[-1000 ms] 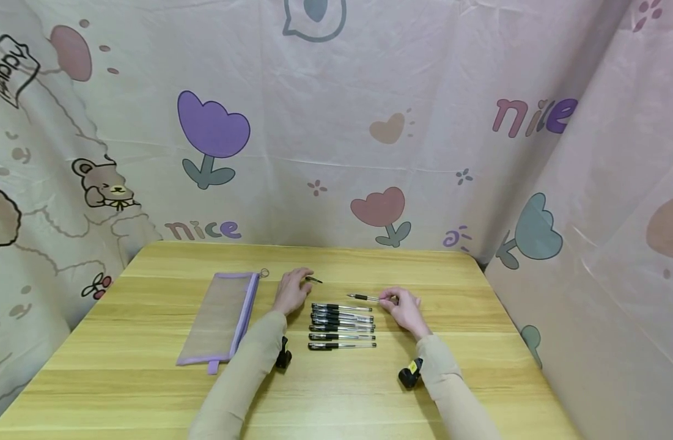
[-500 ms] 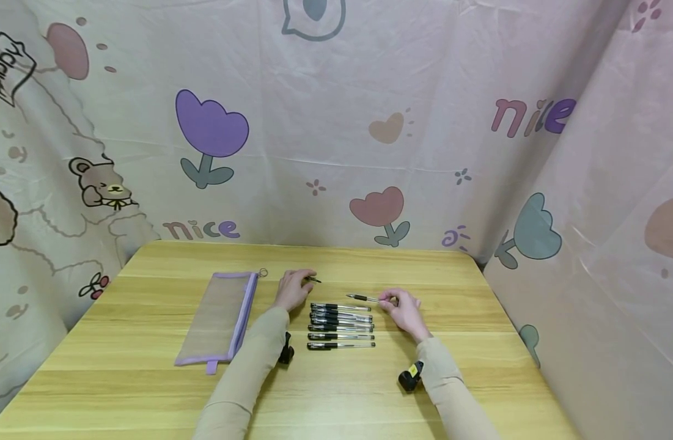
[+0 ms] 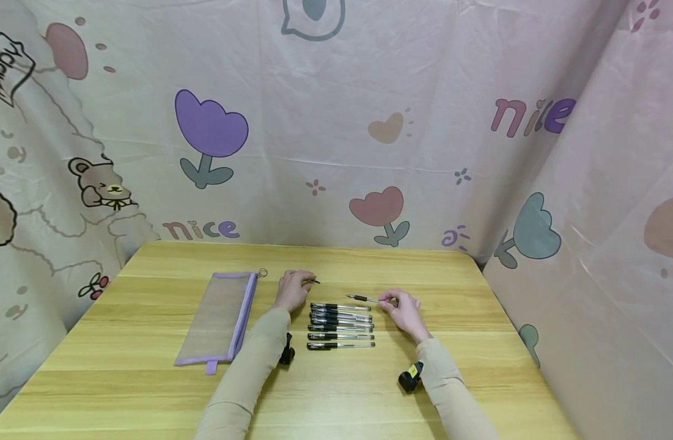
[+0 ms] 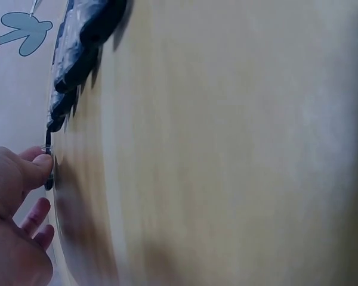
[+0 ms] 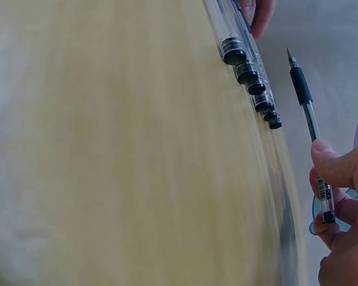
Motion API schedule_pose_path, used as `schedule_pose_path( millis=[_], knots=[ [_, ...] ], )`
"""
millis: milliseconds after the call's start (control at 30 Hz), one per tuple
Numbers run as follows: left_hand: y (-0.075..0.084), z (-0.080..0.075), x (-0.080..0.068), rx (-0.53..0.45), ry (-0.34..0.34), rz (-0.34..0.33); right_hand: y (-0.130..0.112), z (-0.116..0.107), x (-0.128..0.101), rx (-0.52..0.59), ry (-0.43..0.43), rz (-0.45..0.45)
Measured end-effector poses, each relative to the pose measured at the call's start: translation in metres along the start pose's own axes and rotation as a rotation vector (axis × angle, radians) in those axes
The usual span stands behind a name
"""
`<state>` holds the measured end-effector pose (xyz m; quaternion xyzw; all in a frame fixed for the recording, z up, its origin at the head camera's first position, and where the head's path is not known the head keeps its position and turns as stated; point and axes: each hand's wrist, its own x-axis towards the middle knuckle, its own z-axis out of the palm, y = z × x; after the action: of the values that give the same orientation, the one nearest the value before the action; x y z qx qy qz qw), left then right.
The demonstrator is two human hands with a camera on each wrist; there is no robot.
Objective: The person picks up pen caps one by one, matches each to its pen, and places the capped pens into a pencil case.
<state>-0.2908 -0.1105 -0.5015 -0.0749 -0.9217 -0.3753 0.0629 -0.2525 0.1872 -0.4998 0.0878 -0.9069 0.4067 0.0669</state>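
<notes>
Uncapped pen (image 3: 364, 298) lay just beyond the row of capped pens (image 3: 340, 324) on the table (image 3: 149, 379); we noted the right hand (image 3: 404, 308) pinching its rear end between thumb and fingers, tip pointing left. The left hand (image 3: 293, 288), fingers curled, pinched a small black pen cap (image 3: 313, 281). Both forearms rested on the wood. A mesh pencil pouch (image 3: 220, 318) with purple trim lay flat to the left; contents not discernible. The backdrop cloth (image 3: 336, 122) read "nice".

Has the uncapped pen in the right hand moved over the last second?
No. The uncapped pen lies just beyond the pen row, as before, with the right hand pinching its back end.
</notes>
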Motion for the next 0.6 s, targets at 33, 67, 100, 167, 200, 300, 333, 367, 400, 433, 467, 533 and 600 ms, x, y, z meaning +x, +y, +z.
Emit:
schedule_pose_path(
  millis=[33, 67, 100, 167, 200, 300, 333, 367, 400, 433, 467, 533, 600],
  knots=[
    [-0.0001, 0.0001, 0.0002, 0.003, 0.006, -0.001, 0.0000, 0.0000, -0.0001, -0.002, -0.001, -0.001],
    [-0.0003, 0.0001, 0.0005, 0.007, 0.013, -0.003, -0.0002, -0.0001, 0.0001, -0.005, -0.001, 0.000],
    [-0.0005, 0.0003, 0.0009, 0.008, 0.017, -0.009, 0.0000, -0.0001, 0.0002, -0.005, -0.002, 0.002],
    [-0.0012, 0.0006, 0.0007, 0.013, 0.031, -0.016, -0.0001, 0.0001, 0.0002, -0.006, -0.003, 0.002],
    [-0.0019, 0.0007, 0.0005, 0.014, 0.036, -0.019, 0.0001, 0.0003, 0.0002, -0.006, -0.003, 0.003],
    [-0.0028, 0.0001, -0.0008, 0.012, 0.049, -0.022, 0.0001, 0.0007, 0.0004, -0.003, -0.004, 0.003],
    [-0.0031, -0.0002, -0.0013, 0.012, 0.053, -0.022, -0.0001, 0.0008, 0.0004, -0.006, -0.004, 0.003],
    [-0.0035, -0.0004, -0.0018, 0.021, 0.060, -0.015, -0.0004, 0.0007, 0.0004, -0.006, -0.004, 0.002],
    [-0.0036, -0.0006, -0.0022, 0.021, 0.063, -0.015, -0.0008, 0.0006, 0.0004, -0.007, -0.004, 0.002],
    [-0.0038, -0.0008, -0.0025, 0.026, 0.067, -0.013, -0.0011, 0.0005, 0.0003, -0.007, -0.005, 0.001],
    [-0.0040, -0.0009, -0.0026, 0.033, 0.072, -0.009, -0.0015, 0.0005, 0.0003, -0.008, -0.005, 0.000],
    [-0.0046, -0.0014, -0.0027, 0.049, 0.079, -0.004, -0.0025, 0.0003, 0.0001, -0.009, -0.004, -0.002],
    [-0.0053, -0.0018, -0.0026, 0.058, 0.083, -0.009, -0.0034, 0.0001, -0.0001, -0.007, -0.003, -0.005]
  ],
)
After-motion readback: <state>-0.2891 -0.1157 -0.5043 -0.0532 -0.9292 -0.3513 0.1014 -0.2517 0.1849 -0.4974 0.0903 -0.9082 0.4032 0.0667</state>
